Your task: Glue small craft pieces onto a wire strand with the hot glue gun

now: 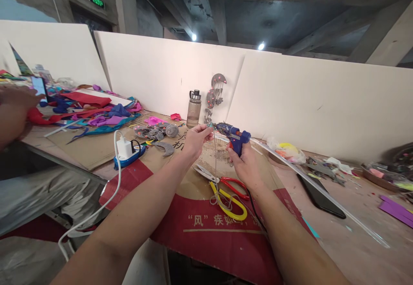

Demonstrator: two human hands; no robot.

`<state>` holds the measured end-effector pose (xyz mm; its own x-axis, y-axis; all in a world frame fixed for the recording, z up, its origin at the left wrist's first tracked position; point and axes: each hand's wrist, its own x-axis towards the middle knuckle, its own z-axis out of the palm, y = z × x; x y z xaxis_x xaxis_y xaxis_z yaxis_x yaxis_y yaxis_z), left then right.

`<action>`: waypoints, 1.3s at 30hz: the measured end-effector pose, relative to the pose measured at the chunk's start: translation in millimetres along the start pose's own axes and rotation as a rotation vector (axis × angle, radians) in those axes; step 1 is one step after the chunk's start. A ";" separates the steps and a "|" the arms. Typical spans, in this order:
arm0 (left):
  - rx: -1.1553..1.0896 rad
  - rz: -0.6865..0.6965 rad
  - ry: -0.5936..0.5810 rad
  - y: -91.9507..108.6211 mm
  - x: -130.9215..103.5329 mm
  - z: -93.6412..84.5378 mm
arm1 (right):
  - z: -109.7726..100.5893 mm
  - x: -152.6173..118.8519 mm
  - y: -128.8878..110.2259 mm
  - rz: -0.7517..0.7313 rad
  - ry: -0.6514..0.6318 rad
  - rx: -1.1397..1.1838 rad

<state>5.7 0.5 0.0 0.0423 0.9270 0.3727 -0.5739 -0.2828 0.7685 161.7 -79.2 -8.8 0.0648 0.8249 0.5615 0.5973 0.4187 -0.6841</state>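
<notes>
My right hand [244, 164] is wrapped round the handle of a blue hot glue gun [237, 138], its nozzle pointing left. A long clear glue stick [322, 192] runs out of its back end. My left hand [197, 141] pinches a thin grey cord [215, 151] close to the nozzle; what else sits between the fingertips is too small to tell. The cord hangs down to the scissors [230, 194], which have one yellow and one red handle loop and lie on the cardboard below. Left of my left hand are grey felt pieces [156, 132] with pink dots and a grey crescent [166, 148].
A water bottle [194, 109] stands by the white board [145, 70], near a hanging grey ornament [218, 81]. A power strip [129, 158] with a white plug sits left. A phone [321, 195] lies right. Another person's hand [19, 98] is by the coloured fabric scraps [93, 108].
</notes>
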 end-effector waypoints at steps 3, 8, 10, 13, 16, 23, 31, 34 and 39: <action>0.008 -0.002 -0.003 -0.2 -0.3 0.3 | 1.4 0.1 2.4 -0.039 -0.008 -0.050; 0.032 0.011 -0.003 -1.5 0.2 0.1 | 0.9 -0.2 1.7 -0.034 -0.026 -0.105; 0.040 0.019 -0.001 -1.7 0.4 0.1 | 0.2 -0.2 0.2 -0.032 -0.033 -0.116; 0.045 0.032 0.004 -1.7 0.3 0.4 | -0.2 -0.4 -1.2 -0.036 -0.023 -0.115; 0.048 0.044 0.015 -1.5 0.1 0.7 | 0.0 -0.6 -1.2 -0.047 -0.019 -0.105; 0.057 0.049 0.017 -0.5 -1.0 1.3 | -0.2 -0.3 -1.9 -0.102 -0.013 -0.130; 0.049 0.057 0.022 -1.1 -0.2 0.9 | 2.1 0.7 3.6 -0.145 0.044 -0.130; 0.053 0.059 0.017 -1.7 0.2 0.9 | 3.2 1.2 5.8 -0.170 0.056 -0.129; 0.059 0.065 0.007 -1.8 0.4 0.8 | 3.8 1.7 6.1 -0.192 0.071 -0.131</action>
<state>7.4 1.2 -0.9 0.0011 0.9078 0.4194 -0.5265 -0.3560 0.7720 162.4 -73.8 -13.8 -0.0067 0.7039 0.7102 0.7020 0.5091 -0.4980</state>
